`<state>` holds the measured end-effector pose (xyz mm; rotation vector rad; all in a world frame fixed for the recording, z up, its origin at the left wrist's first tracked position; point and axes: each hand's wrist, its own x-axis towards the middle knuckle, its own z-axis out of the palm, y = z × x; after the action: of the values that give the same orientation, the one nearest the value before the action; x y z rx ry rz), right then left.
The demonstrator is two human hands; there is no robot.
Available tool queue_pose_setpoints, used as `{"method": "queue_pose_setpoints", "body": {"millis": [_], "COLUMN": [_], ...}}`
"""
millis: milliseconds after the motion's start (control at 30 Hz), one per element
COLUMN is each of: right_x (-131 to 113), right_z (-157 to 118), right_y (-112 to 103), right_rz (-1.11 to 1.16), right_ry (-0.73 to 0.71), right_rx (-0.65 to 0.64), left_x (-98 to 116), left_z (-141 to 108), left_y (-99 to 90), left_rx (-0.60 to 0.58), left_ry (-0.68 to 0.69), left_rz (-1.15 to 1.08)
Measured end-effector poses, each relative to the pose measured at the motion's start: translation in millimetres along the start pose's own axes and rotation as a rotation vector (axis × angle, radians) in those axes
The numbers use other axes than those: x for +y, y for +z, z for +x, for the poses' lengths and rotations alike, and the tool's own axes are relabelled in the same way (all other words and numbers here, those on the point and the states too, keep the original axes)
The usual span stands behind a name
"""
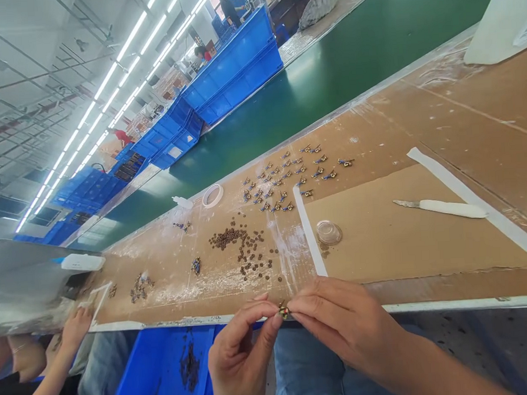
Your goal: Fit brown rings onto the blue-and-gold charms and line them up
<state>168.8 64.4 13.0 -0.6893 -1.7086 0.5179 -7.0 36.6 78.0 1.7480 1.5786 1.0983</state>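
My left hand (247, 346) pinches one side of a small painted figurine (284, 311) with dark, yellowish and red spots. From the other side, the fingertips of my right hand (335, 311) close on the same piece, just off the table's front edge. Its exact shape is mostly covered by my fingers. Beyond my hands, many small brown round pieces (228, 237) lie in a loose pile. Behind them several little blue and yellow figurines (287, 174) are spread out. A shallow clear round dish (329, 232) sits on a cardboard sheet (402, 237).
A knife with a white-wrapped handle (452, 207) lies at the right. A tape roll (213, 195) and a small white bottle (183, 202) sit near the green conveyor belt (327, 64). Blue crates (235, 75) line its far side. A co-worker's hand (77, 326) rests at the left.
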Motion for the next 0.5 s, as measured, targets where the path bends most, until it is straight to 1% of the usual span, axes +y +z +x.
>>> {"method": "queue_pose_setpoints", "body": {"millis": [100, 167, 267, 333, 400, 433, 467, 500], "right_x": [1, 0, -2, -3, -3, -2, -1, 0], "right_z": [-2, -2, 4, 10, 14, 15, 15, 14], "right_y": [2, 3, 0, -6, -16, -20, -24, -27], "right_rz": [-0.006, -0.021, -0.075, -0.132, -0.182, -0.194, -0.199, -0.200], "right_ry": [-0.013, -0.022, -0.039, -0.051, -0.063, -0.067, -0.070, -0.072], "right_rx": [-0.015, -0.013, 0.004, 0.042, 0.106, 0.138, 0.161, 0.167], "left_x": [1, -1, -5, -6, -6, -6, -5, -5], "left_z": [2, 1, 1, 10, 31, 48, 68, 91], "left_y": [0.2, -0.7, -4.8, -8.2, -9.4, -8.1, -4.9, 0.3], "left_rx": [-0.022, -0.037, -0.030, 0.008, 0.005, -0.012, -0.058, -0.061], "left_ry": [0.039, 0.037, -0.020, -0.071, -0.092, -0.083, -0.071, -0.046], "left_rz": [0.031, 0.042, 0.062, 0.076, 0.102, 0.115, 0.139, 0.139]}}
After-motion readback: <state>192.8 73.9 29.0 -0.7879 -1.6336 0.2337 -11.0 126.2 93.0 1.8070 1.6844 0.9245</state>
